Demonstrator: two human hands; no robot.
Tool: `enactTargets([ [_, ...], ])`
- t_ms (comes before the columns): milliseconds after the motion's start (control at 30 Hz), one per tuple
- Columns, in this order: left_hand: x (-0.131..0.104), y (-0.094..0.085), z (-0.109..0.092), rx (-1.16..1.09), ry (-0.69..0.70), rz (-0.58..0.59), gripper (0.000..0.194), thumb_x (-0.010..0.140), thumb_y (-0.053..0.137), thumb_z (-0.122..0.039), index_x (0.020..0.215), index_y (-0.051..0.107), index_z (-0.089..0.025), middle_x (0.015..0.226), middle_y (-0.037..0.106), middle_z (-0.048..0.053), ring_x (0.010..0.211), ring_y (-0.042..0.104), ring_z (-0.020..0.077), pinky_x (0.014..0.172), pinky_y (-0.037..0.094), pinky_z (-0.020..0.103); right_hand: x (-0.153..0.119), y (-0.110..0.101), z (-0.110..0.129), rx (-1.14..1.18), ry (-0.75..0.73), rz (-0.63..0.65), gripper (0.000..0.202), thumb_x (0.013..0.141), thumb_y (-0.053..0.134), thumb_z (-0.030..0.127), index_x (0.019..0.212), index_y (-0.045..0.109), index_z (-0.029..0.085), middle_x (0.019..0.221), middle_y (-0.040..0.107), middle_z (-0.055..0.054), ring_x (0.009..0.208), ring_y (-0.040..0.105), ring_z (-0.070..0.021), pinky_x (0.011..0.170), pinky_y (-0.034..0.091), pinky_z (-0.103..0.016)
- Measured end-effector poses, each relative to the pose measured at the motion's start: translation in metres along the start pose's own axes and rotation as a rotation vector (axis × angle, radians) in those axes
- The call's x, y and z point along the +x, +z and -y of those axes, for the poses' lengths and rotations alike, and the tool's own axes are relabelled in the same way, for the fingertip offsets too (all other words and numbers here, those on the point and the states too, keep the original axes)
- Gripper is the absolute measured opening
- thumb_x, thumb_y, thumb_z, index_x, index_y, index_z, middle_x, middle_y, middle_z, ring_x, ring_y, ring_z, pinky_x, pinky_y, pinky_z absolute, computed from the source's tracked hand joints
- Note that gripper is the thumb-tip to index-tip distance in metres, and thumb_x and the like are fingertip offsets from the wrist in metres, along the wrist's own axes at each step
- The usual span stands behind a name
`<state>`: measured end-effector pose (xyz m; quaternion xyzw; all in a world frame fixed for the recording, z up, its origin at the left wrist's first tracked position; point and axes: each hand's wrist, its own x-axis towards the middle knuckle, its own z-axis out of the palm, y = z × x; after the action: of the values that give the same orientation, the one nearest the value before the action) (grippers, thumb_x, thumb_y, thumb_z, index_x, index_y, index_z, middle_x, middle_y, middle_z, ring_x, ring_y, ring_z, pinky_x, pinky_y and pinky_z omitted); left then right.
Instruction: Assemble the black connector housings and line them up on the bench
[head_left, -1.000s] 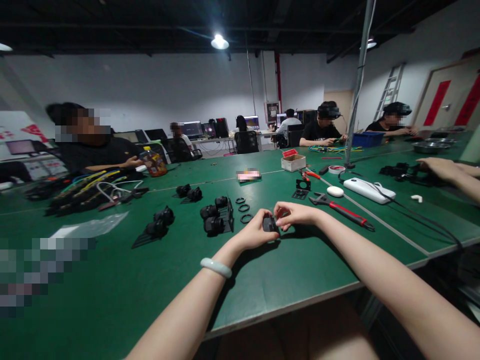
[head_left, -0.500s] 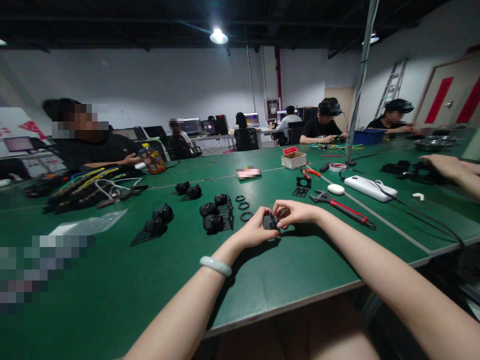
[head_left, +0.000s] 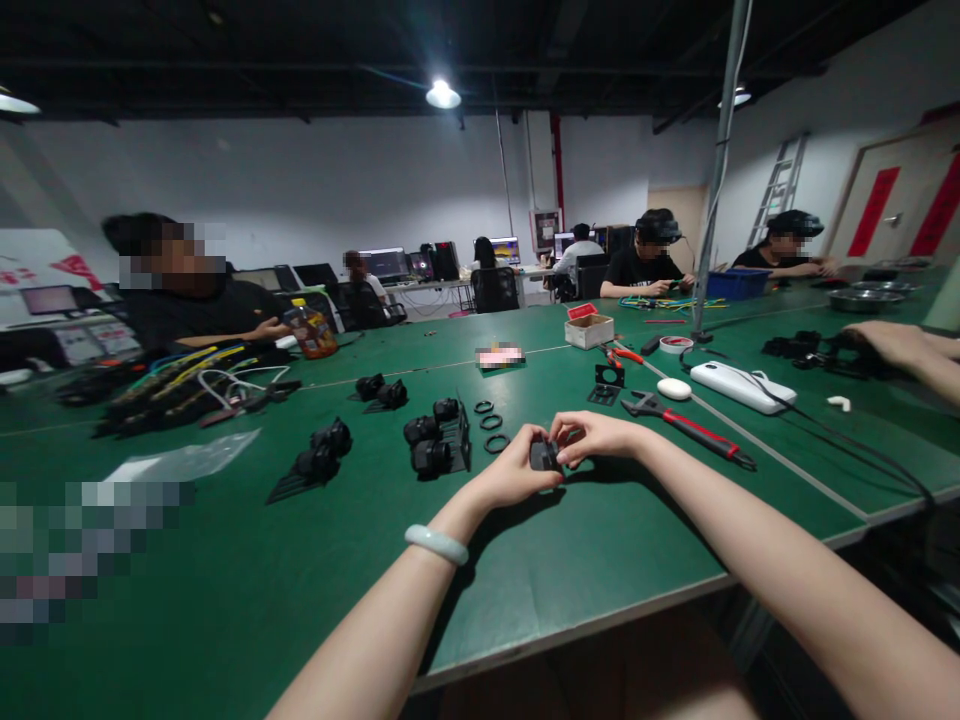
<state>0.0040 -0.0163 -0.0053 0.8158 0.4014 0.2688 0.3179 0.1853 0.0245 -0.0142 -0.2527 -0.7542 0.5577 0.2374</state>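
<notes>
**Black part [head_left: 543,455] held in two hands, left of the red-handled wrench [head_left: 694,432]**

Landmark: red-handled wrench, lying on the green table [head_left: 525,590]. All directions are as seen by the wearer.

Held item: the black part is located left of the wrench and slightly nearer the wearer. Contact between the part and the tabletop cannot be determined.

Left hand [head_left: 517,468]: fingers and thumb curled around the part, gripping it from its left side. A pale bracelet [head_left: 436,545] is fitted at the wrist.

Right hand [head_left: 592,438]: located between the part and the wrench. Fingers are bent, with the fingertips and thumb closed on the part's right edge. The exact contact points are partly hidden.

Left of the wrench, past the hands: three black rings [head_left: 491,422] in a row, then a black bracket assembly [head_left: 433,440] with round units. A further black assembly [head_left: 322,452] lies farther left.

Beyond the wrench head: a white oval item [head_left: 673,389] and, to its left, a black plate [head_left: 609,376] with a round opening. Orange-handled pliers [head_left: 626,355] and an open box [head_left: 589,330] are located farther back. A white rectangular device [head_left: 742,387] with a dark cable lies beyond the wrench handle.
</notes>
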Motion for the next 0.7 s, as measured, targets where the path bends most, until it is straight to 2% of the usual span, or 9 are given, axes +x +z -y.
enactTargets([
  [400,-0.0009,0.0,-0.0002,0.006,-0.02,0.002,0.042,0.058,0.055,-0.026,0.095,0.036,-0.017,0.08,0.042,-0.002,0.069,0.041,0.0093,0.061,0.037,0.021,-0.0024,0.0021,0.003,0.039,0.014,-0.022,0.036,0.059,0.061,0.031,0.088,0.049,0.014,0.086,0.051,-0.004,0.068,0.052,-0.0093,0.064,0.046,-0.027],
  [700,0.0006,0.0011,0.0002,-0.024,-0.034,0.004,0.045,0.056,0.056,-0.026,0.095,0.036,-0.017,0.078,0.041,-0.002,0.067,0.041,0.0091,0.06,0.038,0.021,-0.0015,0.0006,0.0011,0.027,0.036,-0.04,0.035,0.06,0.059,0.035,0.086,0.05,0.013,0.078,0.052,-0.002,0.063,0.053,-0.0085,0.063,0.045,-0.025],
])
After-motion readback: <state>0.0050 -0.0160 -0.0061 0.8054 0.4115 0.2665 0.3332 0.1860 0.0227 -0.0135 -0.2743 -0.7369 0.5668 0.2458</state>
